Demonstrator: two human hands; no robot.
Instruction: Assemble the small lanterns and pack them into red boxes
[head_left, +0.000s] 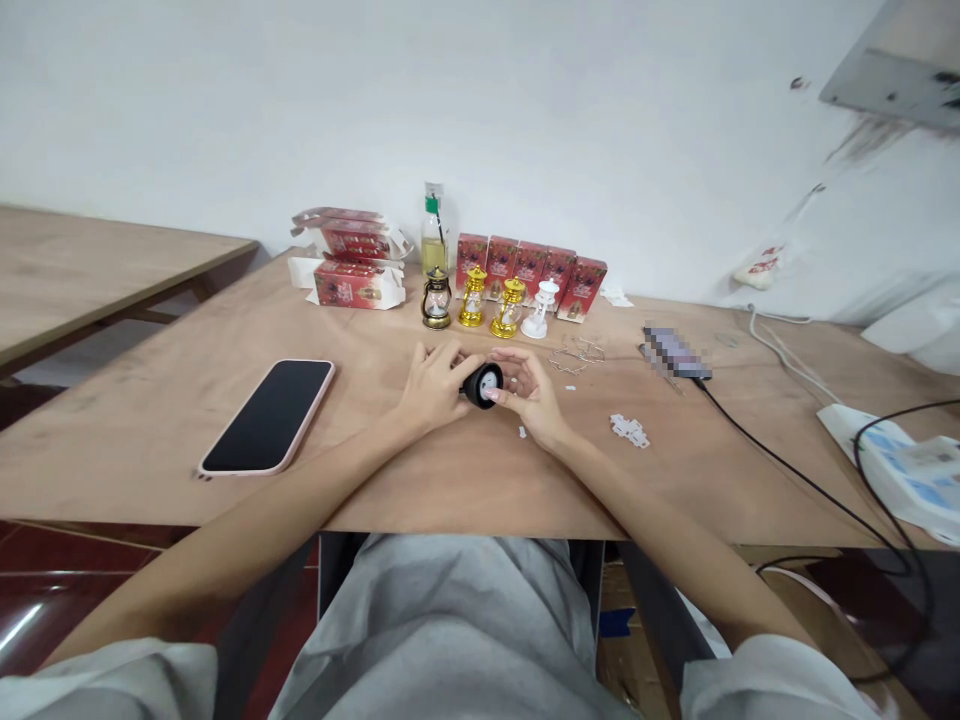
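Note:
My left hand (441, 385) is closed around a small black lantern (471, 388), which lies on its side with its round base turned towards me. Inside the black rim of that base shows a pale disc. My right hand (531, 398) curls in from the other side, its thumb pressed on the base and its fingers bent behind the rim. The lantern's upper part is hidden by my left hand. Just beyond my hands stand small lanterns: a bronze one (436, 300), two gold ones (472, 298) and a white one (537, 312).
Several red boxes (531, 265) line the wall, beside a bottle (433, 240) and opened red cartons (358, 283). A phone (270, 415) lies left. To the right are thin wire loops (577, 353), white tabs (630, 430), a cabled phone (677, 353) and a power strip (892, 465).

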